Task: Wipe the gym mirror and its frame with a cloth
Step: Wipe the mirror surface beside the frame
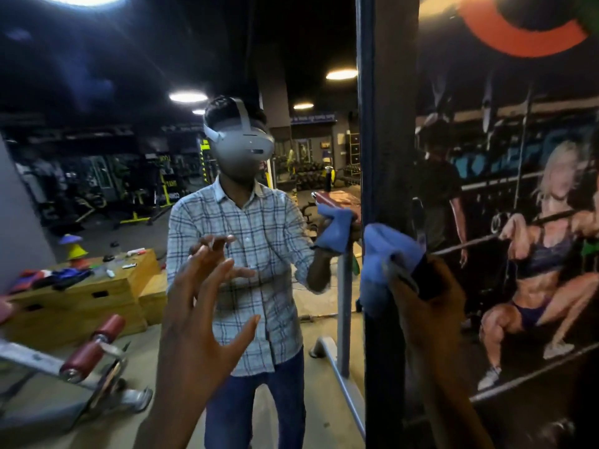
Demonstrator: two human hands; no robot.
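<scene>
The right grip clenched a blue cloth and pressed it against the dark frame, about halfway up, at the right edge of the mirror. The left grip was released and spread wide, raised in front of the glass; whether it touched the surface could not be told. The mirror reflected the person, the cloth and gym machines. Just right of the frame, a wall poster showed a lifter.
</scene>
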